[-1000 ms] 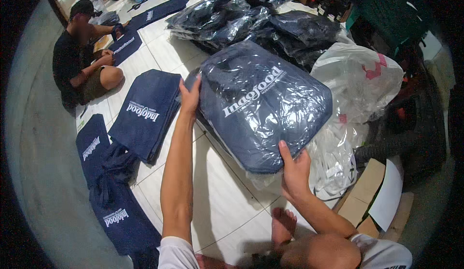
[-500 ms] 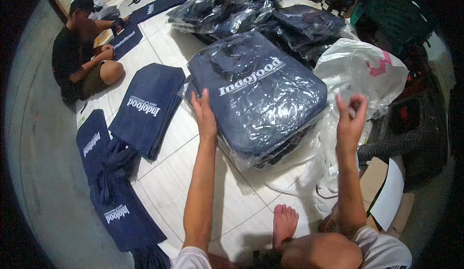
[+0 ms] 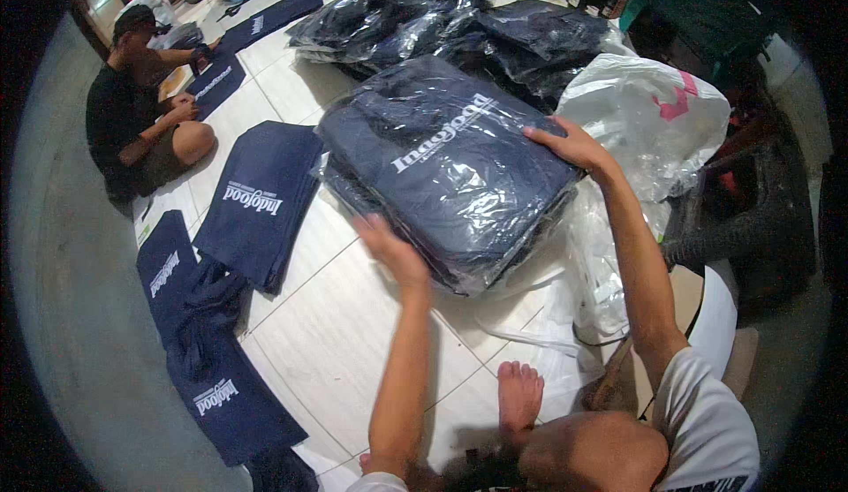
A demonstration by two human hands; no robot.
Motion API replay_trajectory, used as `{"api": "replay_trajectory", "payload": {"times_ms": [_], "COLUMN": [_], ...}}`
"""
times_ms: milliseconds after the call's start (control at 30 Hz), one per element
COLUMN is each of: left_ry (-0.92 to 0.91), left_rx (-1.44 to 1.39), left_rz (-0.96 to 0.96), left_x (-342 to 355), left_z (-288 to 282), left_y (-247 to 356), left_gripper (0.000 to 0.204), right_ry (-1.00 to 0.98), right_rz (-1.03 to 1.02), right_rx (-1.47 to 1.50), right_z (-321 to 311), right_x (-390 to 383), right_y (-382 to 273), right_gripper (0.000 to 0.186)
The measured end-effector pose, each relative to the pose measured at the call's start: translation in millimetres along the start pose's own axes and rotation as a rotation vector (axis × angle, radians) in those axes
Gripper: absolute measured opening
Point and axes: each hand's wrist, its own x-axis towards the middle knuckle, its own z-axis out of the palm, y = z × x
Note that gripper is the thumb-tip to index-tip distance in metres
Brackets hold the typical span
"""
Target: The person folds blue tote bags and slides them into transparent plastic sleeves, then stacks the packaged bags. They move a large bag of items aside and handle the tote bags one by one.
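In front of me lies a stack of folded navy cloth pieces in clear plastic sleeves. Its topmost packet (image 3: 442, 174) has white lettering, and the glossy film catches the light. My right hand (image 3: 574, 146) lies on the packet's right edge, thumb stretched over the film and fingers extended. Off the stack's near left side hovers my left hand (image 3: 393, 249), open with fingers extended and holding nothing. Left of the stack, unwrapped navy cloth pieces (image 3: 261, 200) lie flat on the tiles. More loose navy cloth (image 3: 230, 395) with bunched parts lies nearer to me.
Behind the stack is a heap of plastic-wrapped navy packets (image 3: 397, 28). A white plastic bag (image 3: 645, 121) sits at the right, near a black crate-like object (image 3: 751, 218) and cardboard (image 3: 733, 364). Another person (image 3: 146, 112) sits far left beside navy cloth. My bare foot (image 3: 519, 395) is on the floor.
My right hand has come from the air beside the stack onto the top packet's right edge. My left hand has left the packet's left edge and moved nearer to me.
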Motion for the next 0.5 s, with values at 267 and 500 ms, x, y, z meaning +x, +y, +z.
{"api": "replay_trajectory", "payload": {"times_ms": [267,500], "left_ry": [-0.272,-0.29], "left_rx": [-0.311,-0.173], "left_rz": [-0.225,-0.009], "left_x": [155,8], "left_z": [-49,15], "left_y": [-31,51], "left_gripper": [0.099,0.099], "right_ry": [-0.16,0.186], "right_rz": [-0.324,-0.264], "right_rx": [-0.014,0.076], "right_z": [27,1], "right_x": [26,11], "right_y": [-22,40], "right_gripper": [0.096,0.089]}}
